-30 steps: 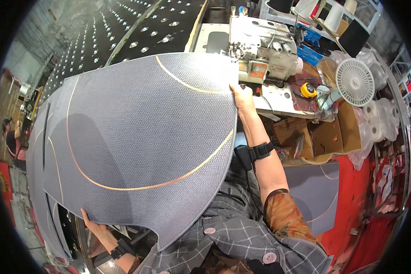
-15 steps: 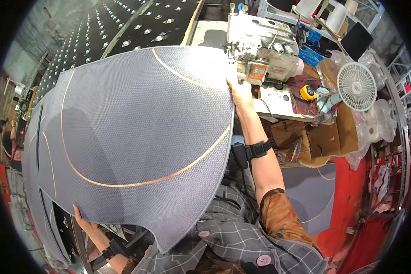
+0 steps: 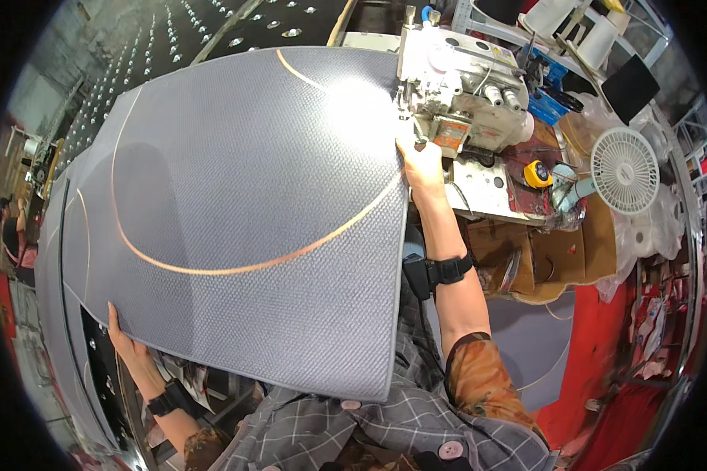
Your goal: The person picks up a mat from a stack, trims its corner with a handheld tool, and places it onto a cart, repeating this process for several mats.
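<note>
A large grey textured mat (image 3: 243, 204) with a curved orange line across it fills the middle of the view. My right hand (image 3: 421, 166) grips its right edge, close beside a white industrial sewing machine (image 3: 462, 82). My left hand (image 3: 130, 348) holds the mat's lower left edge from underneath, fingers curled over the rim. Both wrists wear black bands.
More grey mats (image 3: 55, 259) lie stacked under the left side. A small white fan (image 3: 625, 169), a yellow tape measure (image 3: 536, 173) and cardboard boxes (image 3: 550, 259) sit right of the machine. Thread cones (image 3: 597, 35) stand at the back. Another grey piece (image 3: 534, 345) lies low right.
The mat has shifted up and right, its right edge now reaching the sewing machine. My right hand moved with it toward the machine; my left hand slid along the lower edge.
</note>
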The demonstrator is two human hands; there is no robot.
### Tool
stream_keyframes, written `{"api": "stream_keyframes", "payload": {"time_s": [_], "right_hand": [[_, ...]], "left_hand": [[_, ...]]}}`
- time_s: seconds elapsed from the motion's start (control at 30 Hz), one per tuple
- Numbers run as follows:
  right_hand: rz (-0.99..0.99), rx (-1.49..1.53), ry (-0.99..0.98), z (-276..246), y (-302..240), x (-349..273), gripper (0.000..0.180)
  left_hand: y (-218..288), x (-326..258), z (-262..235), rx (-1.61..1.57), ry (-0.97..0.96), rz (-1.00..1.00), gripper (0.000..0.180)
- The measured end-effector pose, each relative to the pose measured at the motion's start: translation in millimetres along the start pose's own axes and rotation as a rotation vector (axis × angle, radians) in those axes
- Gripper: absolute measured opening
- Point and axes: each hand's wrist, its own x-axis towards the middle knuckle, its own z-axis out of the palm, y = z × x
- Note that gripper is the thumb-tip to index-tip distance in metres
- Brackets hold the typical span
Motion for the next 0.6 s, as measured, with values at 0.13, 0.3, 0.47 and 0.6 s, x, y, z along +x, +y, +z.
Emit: {"api": "stream_keyframes", "payload": {"time_s": [0.13, 0.3, 0.47, 0.6], "right_hand": [[0.064, -0.095, -0.021, -1.9, -5.9, -4.0, 0.024], [0.033, -0.141, -0.020, -1.7, -3.7, -4.4, 0.032], [0.050, -0.195, -0.046, -4.3, -1.2, -2.8, 0.018], [-0.049, -0.213, -0.038, -5.0, -2.2, -4.6, 0.031]], "left_hand": [[0.6, 18.5, 26.3, 0.026, -0.071, 0.030, 0.040], [-1.3, 42.2, 55.3, 0.037, -0.091, 0.045, 0.041], [-2.5, 62.3, 84.7, 0.058, -0.106, 0.060, 0.045], [-5.4, 82.3, 107.0, 0.047, -0.129, 0.057, 0.045]]}}
